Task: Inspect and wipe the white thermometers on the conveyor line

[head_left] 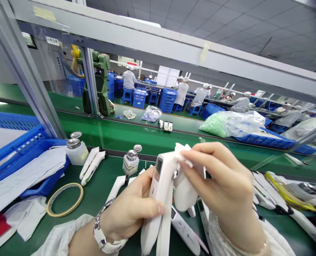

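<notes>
My left hand point(136, 209) is wrapped round a white handheld infrared thermometer point(160, 186), held upright with its small grey screen at the upper left. Pinched between the fingers of my right hand point(224, 177) is a white wipe point(183, 152), pressed against the thermometer's head. A rounded white shape hangs below those fingers; whether it is part of the wipe I cannot tell. Under my hands, more thermometers point(186, 233) lie on the green bench, partly hidden. Just beyond my left hand stands a pump-top bottle point(130, 164) with its lid raised.
Left on the bench are a second pump bottle point(78, 153), two thermometers point(94, 165), a tape roll point(49, 208) and a blue tray point(44, 190) of papers. Several thermometers point(270, 190) lie at right. A metal frame point(37, 71) and green conveyor point(115, 137) run ahead; people work beyond.
</notes>
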Demonstrator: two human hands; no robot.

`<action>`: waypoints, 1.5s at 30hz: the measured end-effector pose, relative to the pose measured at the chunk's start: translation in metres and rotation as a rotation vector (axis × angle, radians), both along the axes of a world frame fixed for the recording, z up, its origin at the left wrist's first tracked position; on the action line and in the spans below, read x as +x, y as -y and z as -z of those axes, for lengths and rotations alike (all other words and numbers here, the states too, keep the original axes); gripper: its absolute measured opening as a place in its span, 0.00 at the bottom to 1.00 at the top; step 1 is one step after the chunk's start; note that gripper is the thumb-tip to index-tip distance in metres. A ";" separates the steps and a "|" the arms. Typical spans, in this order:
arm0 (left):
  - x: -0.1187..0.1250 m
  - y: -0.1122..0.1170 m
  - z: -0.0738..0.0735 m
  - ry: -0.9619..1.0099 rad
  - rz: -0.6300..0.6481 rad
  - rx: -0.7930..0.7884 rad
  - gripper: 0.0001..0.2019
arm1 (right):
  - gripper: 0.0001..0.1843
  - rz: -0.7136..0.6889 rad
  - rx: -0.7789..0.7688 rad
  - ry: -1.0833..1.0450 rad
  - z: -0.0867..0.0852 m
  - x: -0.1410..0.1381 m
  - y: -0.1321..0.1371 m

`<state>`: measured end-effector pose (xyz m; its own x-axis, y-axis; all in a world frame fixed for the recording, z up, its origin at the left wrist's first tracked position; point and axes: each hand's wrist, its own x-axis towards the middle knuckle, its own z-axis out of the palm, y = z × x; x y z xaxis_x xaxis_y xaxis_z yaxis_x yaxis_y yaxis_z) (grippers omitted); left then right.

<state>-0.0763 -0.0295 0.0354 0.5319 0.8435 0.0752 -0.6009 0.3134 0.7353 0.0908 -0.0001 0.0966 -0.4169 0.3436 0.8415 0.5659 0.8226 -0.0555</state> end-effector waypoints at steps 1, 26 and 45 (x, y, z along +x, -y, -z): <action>0.000 0.000 0.001 -0.002 -0.001 -0.010 0.31 | 0.14 0.010 0.002 -0.047 -0.001 0.002 -0.002; 0.005 -0.001 0.000 0.141 0.030 -0.031 0.25 | 0.14 -0.303 -0.235 0.207 0.005 0.005 0.008; 0.008 0.000 0.005 0.159 0.064 0.021 0.29 | 0.14 -0.191 -0.137 0.192 0.006 0.003 0.014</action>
<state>-0.0686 -0.0296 0.0307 0.5640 0.8059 0.1799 -0.6899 0.3402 0.6390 0.0941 -0.0146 0.0910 -0.6318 0.3486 0.6923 0.4126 0.9073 -0.0803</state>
